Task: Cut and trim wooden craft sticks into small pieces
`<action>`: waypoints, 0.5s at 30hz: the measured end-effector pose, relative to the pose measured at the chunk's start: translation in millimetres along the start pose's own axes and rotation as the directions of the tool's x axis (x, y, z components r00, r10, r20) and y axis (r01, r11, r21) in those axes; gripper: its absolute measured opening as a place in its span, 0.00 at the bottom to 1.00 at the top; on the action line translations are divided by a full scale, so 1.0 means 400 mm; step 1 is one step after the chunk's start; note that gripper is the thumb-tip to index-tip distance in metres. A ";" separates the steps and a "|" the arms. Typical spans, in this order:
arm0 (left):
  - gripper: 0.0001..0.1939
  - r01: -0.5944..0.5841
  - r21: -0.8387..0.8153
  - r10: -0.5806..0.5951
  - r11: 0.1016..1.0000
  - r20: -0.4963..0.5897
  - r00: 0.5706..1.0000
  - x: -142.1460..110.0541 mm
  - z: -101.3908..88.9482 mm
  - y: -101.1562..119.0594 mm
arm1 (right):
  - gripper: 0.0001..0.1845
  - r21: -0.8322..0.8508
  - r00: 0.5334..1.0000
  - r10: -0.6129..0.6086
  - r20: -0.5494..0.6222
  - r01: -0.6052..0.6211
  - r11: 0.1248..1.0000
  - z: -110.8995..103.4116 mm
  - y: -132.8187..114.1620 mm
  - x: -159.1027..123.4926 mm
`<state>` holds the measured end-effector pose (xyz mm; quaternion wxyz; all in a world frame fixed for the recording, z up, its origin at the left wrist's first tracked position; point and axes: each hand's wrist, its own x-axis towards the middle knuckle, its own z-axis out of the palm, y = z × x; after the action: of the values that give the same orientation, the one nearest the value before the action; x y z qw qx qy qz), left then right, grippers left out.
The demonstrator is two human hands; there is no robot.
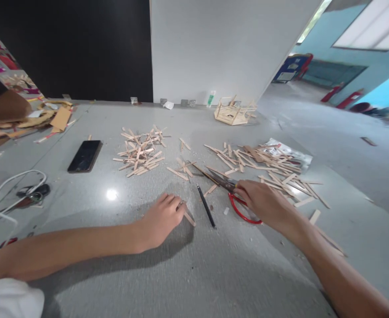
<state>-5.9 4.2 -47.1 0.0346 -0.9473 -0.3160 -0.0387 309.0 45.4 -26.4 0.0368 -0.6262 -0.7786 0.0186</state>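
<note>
My left hand (pixel 161 218) is closed low over the table, its fingers round a short wooden craft stick (pixel 190 218) whose end pokes out at the right. My right hand (pixel 261 198) grips a pair of scissors (pixel 244 212) near the pivot. One red handle loop lies below that hand, and the blades point up and left. Between both hands lies a black pen (pixel 207 206). Just beyond the left hand is a pile of wooden craft sticks (pixel 141 152). A second heap of sticks (pixel 267 161) lies past the right hand, partly on a plastic bag (pixel 303 159).
A small frame built of sticks (pixel 232 112) stands at the back by the white panel (pixel 214 48). At left lie a black phone (pixel 85 156), a white cable (pixel 35 173) and a wristwatch (pixel 32 196). Cardboard scraps (pixel 61 118) sit at the far left.
</note>
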 end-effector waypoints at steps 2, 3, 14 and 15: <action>0.29 -0.020 0.022 0.021 1.000 -0.029 0.999 -0.008 0.005 0.018 | 0.14 -0.028 1.000 0.007 -0.026 -0.008 1.000 0.006 -0.016 -0.004; 0.29 -0.030 0.035 0.032 0.999 -0.048 0.998 -0.012 0.009 0.026 | 0.13 -0.058 0.999 0.024 -0.046 -0.026 0.998 0.010 -0.021 -0.003; 0.25 0.009 0.122 -0.002 0.992 -0.057 0.998 -0.007 0.000 0.022 | 0.07 -0.085 0.993 0.102 -0.058 -0.107 0.991 0.020 0.008 0.001; 0.27 0.013 0.119 -0.009 0.993 -0.036 0.999 -0.005 -0.003 0.015 | 0.07 -0.090 0.993 0.113 -0.041 -0.116 0.989 0.015 0.006 0.000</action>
<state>-4.0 -1.9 -46.3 0.0966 -0.9410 -0.3222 -0.0369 310.9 45.9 -32.7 0.0207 -0.6711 -0.7406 -0.0267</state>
